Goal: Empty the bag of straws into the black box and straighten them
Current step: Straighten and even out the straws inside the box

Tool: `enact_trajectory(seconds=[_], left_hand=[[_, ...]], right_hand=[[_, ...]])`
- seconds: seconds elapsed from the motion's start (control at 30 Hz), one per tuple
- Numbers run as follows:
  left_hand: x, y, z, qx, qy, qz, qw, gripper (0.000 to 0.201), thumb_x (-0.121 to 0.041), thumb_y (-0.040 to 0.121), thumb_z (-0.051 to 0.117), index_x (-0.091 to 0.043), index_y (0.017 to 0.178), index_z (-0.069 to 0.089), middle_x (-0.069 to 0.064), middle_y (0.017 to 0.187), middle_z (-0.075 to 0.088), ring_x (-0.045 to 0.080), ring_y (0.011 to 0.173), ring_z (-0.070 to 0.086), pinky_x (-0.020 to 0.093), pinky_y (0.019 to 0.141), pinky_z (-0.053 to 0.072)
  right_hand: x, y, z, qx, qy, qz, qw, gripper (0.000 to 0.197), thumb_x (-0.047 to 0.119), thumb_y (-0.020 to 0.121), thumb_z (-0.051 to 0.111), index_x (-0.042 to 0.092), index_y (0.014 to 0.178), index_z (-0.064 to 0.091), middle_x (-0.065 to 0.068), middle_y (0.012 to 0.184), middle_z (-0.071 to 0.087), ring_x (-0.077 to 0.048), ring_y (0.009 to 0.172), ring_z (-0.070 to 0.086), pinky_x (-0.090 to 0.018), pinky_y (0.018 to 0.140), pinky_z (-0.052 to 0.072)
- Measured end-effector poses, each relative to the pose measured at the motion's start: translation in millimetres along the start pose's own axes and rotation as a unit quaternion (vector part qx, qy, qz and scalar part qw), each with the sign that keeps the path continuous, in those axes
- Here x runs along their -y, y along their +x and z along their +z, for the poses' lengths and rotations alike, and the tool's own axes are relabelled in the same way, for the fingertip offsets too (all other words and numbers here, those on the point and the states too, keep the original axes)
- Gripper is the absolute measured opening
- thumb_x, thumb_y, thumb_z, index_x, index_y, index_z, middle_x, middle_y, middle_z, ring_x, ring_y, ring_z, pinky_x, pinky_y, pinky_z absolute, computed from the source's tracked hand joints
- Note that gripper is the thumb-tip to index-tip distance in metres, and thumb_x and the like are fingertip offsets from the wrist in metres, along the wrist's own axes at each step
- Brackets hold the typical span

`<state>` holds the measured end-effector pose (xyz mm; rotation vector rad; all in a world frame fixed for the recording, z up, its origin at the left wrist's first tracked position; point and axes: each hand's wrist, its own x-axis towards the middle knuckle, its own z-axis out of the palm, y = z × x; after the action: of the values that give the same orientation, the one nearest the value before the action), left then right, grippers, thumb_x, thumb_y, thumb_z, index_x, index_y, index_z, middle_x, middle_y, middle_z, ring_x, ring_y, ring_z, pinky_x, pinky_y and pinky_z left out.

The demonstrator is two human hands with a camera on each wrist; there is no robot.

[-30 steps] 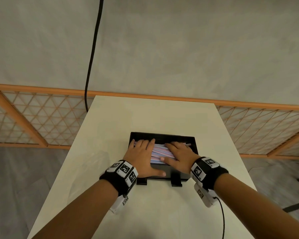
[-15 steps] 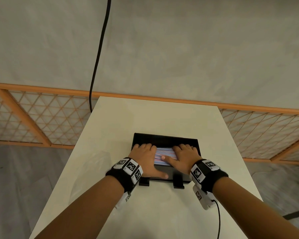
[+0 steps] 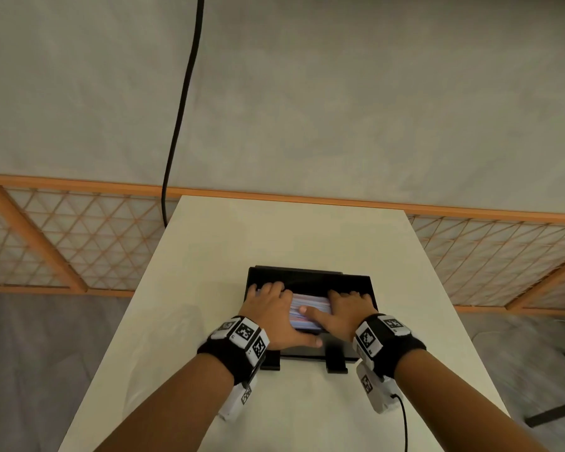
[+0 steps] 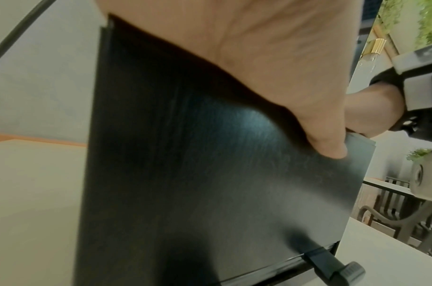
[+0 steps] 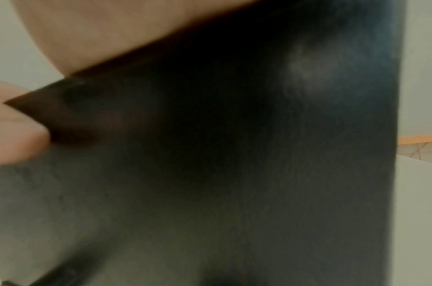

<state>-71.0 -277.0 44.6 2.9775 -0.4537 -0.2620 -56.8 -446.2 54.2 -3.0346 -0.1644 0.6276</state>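
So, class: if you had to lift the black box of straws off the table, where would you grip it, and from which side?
Grip the black box by its short end walls, one hand from each side. It is wide and open-topped, so probably the straws stay level.

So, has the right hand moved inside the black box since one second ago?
Yes. The right hand has shifted slightly rightward, toward the right wall of the black box.

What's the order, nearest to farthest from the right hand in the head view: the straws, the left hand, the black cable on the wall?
1. straws: under the right hand, in the black box.
2. left hand: across the straws, leftward.
3. black cable: far wall, beyond the table.
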Motion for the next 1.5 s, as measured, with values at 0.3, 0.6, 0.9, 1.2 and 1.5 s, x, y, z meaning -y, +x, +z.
enact_trajectory(seconds=[0.3, 0.6, 0.9, 1.2, 1.5], left_hand=[[0.9, -2.2, 4.4, -0.026, 0.002, -0.006, 1.0, 0.111, -0.095, 0.05, 0.04, -0.019, 0.131, 0.036, 0.002, 0.128, 0.045, 0.023, 0.118, 0.041, 0.048, 0.112, 0.018], [5.5, -11.6, -0.7, -0.082, 0.004, 0.027, 0.996, 0.118, -0.09, 0.053, 0.045, -0.022, 0.145, 0.015, 0.004, 0.147, 0.026, 0.025, 0.138, 0.02, 0.056, 0.115, -0.003], [9.5, -13.3, -0.9, -0.062, 0.009, 0.068, 0.996, 0.116, -0.088, 0.058, 0.041, -0.015, 0.145, 0.017, 0.004, 0.148, 0.029, 0.022, 0.139, 0.022, 0.054, 0.116, -0.003], [-7.1, -1.6, -0.1, -0.049, -0.028, 0.098, 0.994, 0.106, -0.071, 0.065, 0.059, -0.011, 0.144, 0.02, 0.005, 0.146, 0.03, 0.024, 0.135, 0.027, 0.047, 0.116, 0.014], [-6.5, 1.9, 1.6, -0.063, 0.02, 0.094, 0.993, 0.094, -0.065, 0.069, 0.055, -0.011, 0.14, 0.026, 0.008, 0.14, 0.032, 0.027, 0.128, 0.031, 0.05, 0.111, 0.02]], right_hand=[[-2.2, 5.5, 5.2, -0.074, 0.041, -0.003, 0.996, 0.104, 0.091, 0.052, 0.012, 0.02, 0.116, 0.051, -0.006, 0.12, 0.055, -0.027, 0.112, 0.044, -0.038, 0.096, 0.033], [-12.1, -12.4, -11.4, -0.105, 0.039, -0.066, 0.992, 0.084, 0.071, 0.071, 0.018, 0.021, 0.133, 0.042, -0.005, 0.132, 0.048, -0.027, 0.123, 0.041, -0.041, 0.106, 0.027], [1.2, -51.6, -19.6, 0.009, -0.002, -0.169, 0.985, 0.046, 0.051, 0.084, 0.051, 0.013, 0.108, 0.057, -0.006, 0.11, 0.056, -0.026, 0.101, 0.056, -0.038, 0.088, 0.048], [23.5, -39.5, -12.0, 0.103, -0.037, -0.11, 0.988, 0.064, 0.057, 0.071, 0.066, 0.007, 0.11, 0.057, -0.011, 0.109, 0.065, -0.028, 0.1, 0.061, -0.033, 0.083, 0.048], [28.2, -30.9, -11.2, 0.124, 0.036, -0.066, 0.989, 0.068, 0.061, 0.067, 0.067, 0.009, 0.11, 0.061, -0.008, 0.106, 0.065, -0.024, 0.093, 0.059, -0.029, 0.079, 0.045]])
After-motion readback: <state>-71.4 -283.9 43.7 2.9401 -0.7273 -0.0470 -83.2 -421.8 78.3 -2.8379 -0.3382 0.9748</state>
